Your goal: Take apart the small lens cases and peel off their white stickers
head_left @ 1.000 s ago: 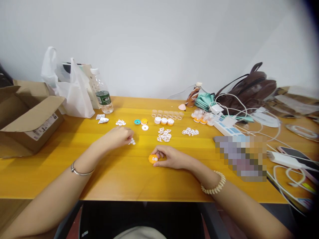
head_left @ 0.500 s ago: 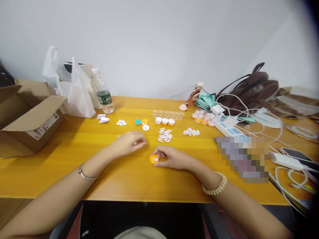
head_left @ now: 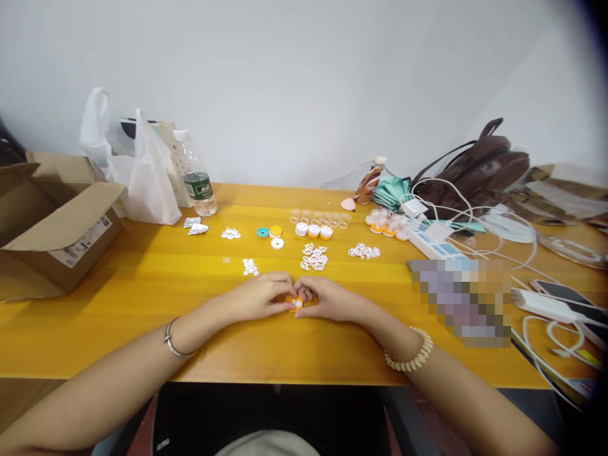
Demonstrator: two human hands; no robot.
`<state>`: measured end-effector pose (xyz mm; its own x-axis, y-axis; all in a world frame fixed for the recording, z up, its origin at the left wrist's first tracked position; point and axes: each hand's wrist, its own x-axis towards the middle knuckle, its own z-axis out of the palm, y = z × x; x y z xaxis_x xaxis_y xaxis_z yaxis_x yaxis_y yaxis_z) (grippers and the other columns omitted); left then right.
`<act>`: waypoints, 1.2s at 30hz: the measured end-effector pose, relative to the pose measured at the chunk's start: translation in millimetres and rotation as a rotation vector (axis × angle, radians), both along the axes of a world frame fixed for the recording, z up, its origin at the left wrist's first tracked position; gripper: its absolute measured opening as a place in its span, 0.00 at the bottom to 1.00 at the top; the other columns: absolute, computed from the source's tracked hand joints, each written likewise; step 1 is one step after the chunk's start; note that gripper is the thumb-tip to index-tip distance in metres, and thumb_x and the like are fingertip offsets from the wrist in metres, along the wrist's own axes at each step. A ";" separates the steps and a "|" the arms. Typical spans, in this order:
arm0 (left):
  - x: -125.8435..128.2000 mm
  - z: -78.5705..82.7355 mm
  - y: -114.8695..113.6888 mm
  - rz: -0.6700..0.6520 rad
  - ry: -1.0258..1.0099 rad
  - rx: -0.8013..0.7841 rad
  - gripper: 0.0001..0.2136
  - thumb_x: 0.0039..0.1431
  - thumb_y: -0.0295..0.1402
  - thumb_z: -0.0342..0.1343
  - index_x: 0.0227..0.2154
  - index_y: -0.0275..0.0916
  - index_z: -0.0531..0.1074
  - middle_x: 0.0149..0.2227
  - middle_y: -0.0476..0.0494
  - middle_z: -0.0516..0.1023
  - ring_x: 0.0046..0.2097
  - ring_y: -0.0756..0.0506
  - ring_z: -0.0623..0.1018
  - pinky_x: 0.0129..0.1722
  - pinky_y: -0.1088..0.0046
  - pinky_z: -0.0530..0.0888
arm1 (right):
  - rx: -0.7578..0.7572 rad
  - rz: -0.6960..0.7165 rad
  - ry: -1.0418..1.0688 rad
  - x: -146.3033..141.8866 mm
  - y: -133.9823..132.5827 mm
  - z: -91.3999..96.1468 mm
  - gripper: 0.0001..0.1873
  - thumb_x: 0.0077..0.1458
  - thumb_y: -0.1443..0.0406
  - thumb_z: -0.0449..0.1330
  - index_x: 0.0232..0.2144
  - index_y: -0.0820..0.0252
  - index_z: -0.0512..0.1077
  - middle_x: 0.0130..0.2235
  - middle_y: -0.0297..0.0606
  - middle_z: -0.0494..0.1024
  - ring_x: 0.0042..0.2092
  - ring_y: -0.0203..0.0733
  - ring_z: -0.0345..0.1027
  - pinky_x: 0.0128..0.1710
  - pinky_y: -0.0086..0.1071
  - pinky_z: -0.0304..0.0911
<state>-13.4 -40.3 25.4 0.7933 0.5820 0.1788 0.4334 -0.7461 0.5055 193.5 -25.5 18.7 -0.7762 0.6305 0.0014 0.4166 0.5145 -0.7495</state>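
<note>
- Sitting between the two hands, the orange round piece (head_left: pixel 297 308) shows whitish parts on its upper face.
- Right hand (head_left: pixel 330 299) grips its right side, curled fingers at the far edge, thumb toward the near edge.
- Left hand (head_left: pixel 263 294) reaches its left side, thumb and fingertips over the rim; whether they are closed on anything cannot be told.
- Just beyond the left hand, small white discs (head_left: pixel 251 266) lie grouped on the table (head_left: pixel 228 354), clear of the fingers.

Yellow table (head_left: pixel 95 329): cardboard box (head_left: pixel 59 228), water bottle (head_left: pixel 199 186), white pieces (head_left: pixel 251 266).
</note>
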 end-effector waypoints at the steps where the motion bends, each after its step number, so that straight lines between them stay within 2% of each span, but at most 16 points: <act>1: 0.7 -0.4 -0.9 -0.001 -0.012 -0.009 0.09 0.59 0.33 0.51 0.40 0.39 0.71 0.38 0.43 0.71 0.40 0.48 0.72 0.42 0.73 0.68 | -0.003 -0.005 -0.001 -0.2 0.1 -0.1 0.15 0.46 0.58 0.63 0.31 0.60 0.63 0.28 0.28 0.63 0.29 0.31 0.56 0.29 0.26 0.55; 5: 5.6 -3.4 -5.2 0.005 -0.063 -0.030 0.08 0.58 0.32 0.51 0.39 0.39 0.72 0.38 0.44 0.71 0.40 0.49 0.72 0.42 0.74 0.68 | -0.009 -0.015 0.010 -0.7 1.1 -2.1 0.17 0.45 0.57 0.64 0.28 0.60 0.62 0.27 0.28 0.62 0.28 0.31 0.55 0.28 0.26 0.54; 8: 10.0 -6.7 -8.1 0.067 -0.082 -0.029 0.06 0.58 0.31 0.52 0.36 0.38 0.71 0.38 0.45 0.72 0.40 0.49 0.73 0.42 0.74 0.68 | -0.016 -0.018 0.021 -0.6 1.6 -3.7 0.17 0.45 0.57 0.64 0.27 0.60 0.62 0.27 0.28 0.62 0.28 0.31 0.54 0.28 0.26 0.54; 14: 15.7 -11.9 -8.5 0.206 -0.029 -0.027 0.04 0.56 0.31 0.53 0.32 0.37 0.71 0.35 0.45 0.73 0.37 0.48 0.73 0.39 0.73 0.69 | -0.050 -0.016 0.037 -1.1 2.3 -4.5 0.18 0.44 0.55 0.64 0.28 0.61 0.63 0.27 0.28 0.62 0.28 0.31 0.55 0.28 0.26 0.54; 22: 20.0 -15.9 -10.6 0.295 0.000 0.012 0.03 0.56 0.30 0.54 0.31 0.38 0.71 0.33 0.46 0.73 0.38 0.46 0.72 0.42 0.67 0.67 | -0.047 -0.008 0.024 -0.6 3.6 -6.9 0.18 0.45 0.54 0.63 0.31 0.61 0.64 0.27 0.28 0.62 0.28 0.31 0.55 0.28 0.26 0.56; 25: 20.1 -18.1 -11.2 0.307 0.016 0.012 0.03 0.56 0.30 0.53 0.31 0.39 0.71 0.33 0.47 0.73 0.38 0.46 0.72 0.41 0.68 0.67 | -0.036 -0.009 0.021 -0.2 3.5 -7.2 0.18 0.45 0.56 0.64 0.30 0.61 0.64 0.27 0.29 0.63 0.29 0.31 0.55 0.28 0.26 0.56; 28: 19.1 -17.1 -10.6 0.278 0.042 0.096 0.04 0.58 0.29 0.51 0.33 0.39 0.71 0.34 0.46 0.73 0.39 0.46 0.72 0.41 0.69 0.66 | -0.037 -0.012 0.025 -0.2 3.2 -6.7 0.16 0.46 0.56 0.63 0.31 0.61 0.63 0.28 0.29 0.63 0.29 0.31 0.56 0.29 0.26 0.57; 36: 16.0 -13.8 -8.2 0.139 0.233 0.504 0.07 0.60 0.31 0.49 0.32 0.38 0.72 0.33 0.46 0.74 0.35 0.47 0.70 0.34 0.69 0.59 | -0.053 -0.022 0.033 -1.2 4.3 -7.0 0.16 0.47 0.57 0.62 0.28 0.61 0.63 0.26 0.28 0.63 0.27 0.31 0.56 0.28 0.27 0.56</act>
